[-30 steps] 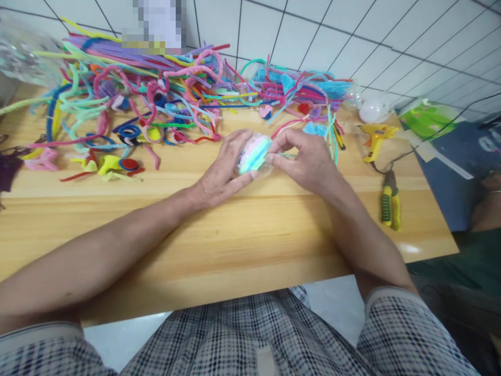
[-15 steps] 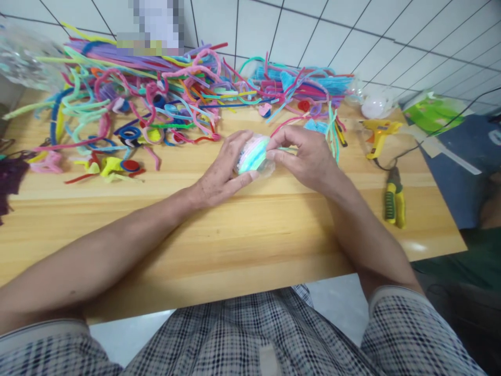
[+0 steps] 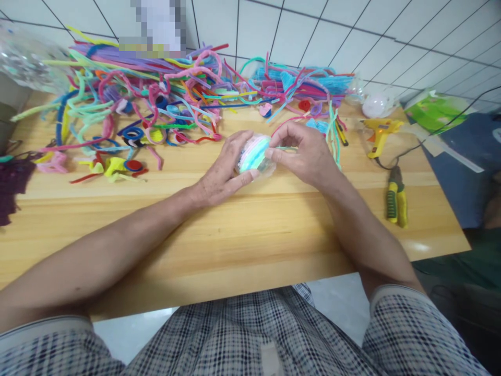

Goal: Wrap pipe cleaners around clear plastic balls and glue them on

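Note:
My left hand (image 3: 227, 169) is wrapped round a clear plastic ball (image 3: 256, 155) striped with pink, green and blue pipe cleaners. Its thumb lies along the near side, and its fingers cover the left part of the ball. At the ball's right side, my right hand (image 3: 301, 154) has thumb and forefinger pinched together. A thin pale green pipe cleaner (image 3: 288, 150) shows at these fingers, its end by the ball hidden behind the fingertips. The lower right of the ball looks see-through, without stripes.
A tangled heap of coloured pipe cleaners (image 3: 148, 89) runs along the back of the wooden table (image 3: 235, 240). To the right lie a yellow glue gun (image 3: 379, 134) with its cord, yellow-green pliers (image 3: 396, 198) and another clear ball (image 3: 374, 104). Purple material (image 3: 14, 183) sits far left.
Both hands stay at the ball with almost the same grip. The whole view has shifted slightly; the things on the table have not moved.

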A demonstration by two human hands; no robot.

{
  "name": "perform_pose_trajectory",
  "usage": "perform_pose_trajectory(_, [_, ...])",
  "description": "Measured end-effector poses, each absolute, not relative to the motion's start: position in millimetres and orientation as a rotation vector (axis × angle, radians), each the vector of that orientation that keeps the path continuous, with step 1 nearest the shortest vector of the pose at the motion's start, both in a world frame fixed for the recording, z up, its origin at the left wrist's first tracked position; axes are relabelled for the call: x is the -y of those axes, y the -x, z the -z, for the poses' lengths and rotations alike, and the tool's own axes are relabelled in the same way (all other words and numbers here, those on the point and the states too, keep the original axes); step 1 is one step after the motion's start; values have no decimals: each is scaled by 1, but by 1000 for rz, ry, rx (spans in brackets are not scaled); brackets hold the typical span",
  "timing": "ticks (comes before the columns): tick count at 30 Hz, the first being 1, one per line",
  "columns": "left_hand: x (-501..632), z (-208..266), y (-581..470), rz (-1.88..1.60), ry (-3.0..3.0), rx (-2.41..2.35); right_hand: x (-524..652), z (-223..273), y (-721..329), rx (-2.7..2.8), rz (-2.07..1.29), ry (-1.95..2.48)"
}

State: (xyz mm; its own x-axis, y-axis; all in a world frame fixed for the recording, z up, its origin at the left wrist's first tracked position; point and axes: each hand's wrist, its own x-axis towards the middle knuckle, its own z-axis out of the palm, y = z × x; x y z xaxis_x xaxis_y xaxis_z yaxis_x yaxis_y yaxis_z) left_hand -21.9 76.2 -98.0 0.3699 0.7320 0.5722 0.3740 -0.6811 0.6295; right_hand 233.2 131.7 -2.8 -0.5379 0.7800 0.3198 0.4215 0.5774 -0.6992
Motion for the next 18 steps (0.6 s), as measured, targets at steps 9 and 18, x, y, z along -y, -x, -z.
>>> perform_pose_trajectory(9, [-75,100,21,-1266,-2281,-952,-140,12,-235,2098,-982,924])
perform_pose_trajectory(18, [-71,97,24,-1275,-2304,-943,-142,8,-237,2071,-1228,846])
